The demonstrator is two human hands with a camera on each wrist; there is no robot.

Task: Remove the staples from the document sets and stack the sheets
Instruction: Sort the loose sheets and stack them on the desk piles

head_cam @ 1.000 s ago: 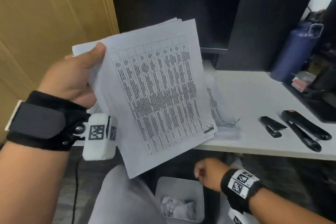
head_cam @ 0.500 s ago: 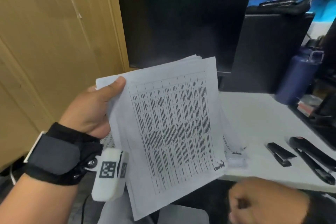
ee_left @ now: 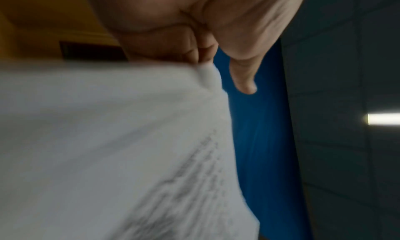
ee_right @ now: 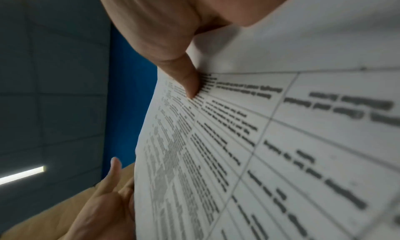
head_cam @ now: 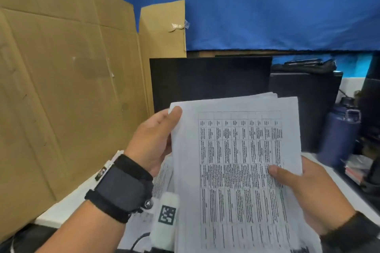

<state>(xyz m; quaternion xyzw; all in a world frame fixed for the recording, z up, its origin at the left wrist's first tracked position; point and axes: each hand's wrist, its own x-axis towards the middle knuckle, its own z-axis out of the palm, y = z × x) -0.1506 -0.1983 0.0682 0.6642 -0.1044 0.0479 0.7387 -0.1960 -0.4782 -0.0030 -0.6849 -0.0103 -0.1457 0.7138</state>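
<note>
Right hand (head_cam: 308, 195) up from below the desk, now pinching the sheets (head_cam: 236, 160) at their right edge; left hand (head_cam: 156, 139) clamped on the top-left corner. Sheaf held upright above the desk (head_cam: 61, 211), so squaring or checking for staples looks next. Monitor (head_cam: 209, 80) close behind, bottle (head_cam: 339, 135) to the right; room to the left.

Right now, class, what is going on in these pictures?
A person holds a sheaf of printed sheets up in front of a dark monitor. The left hand grips its upper left corner; the right hand grips the right edge, thumb on the printed table. No staple or tool is visible.
</note>
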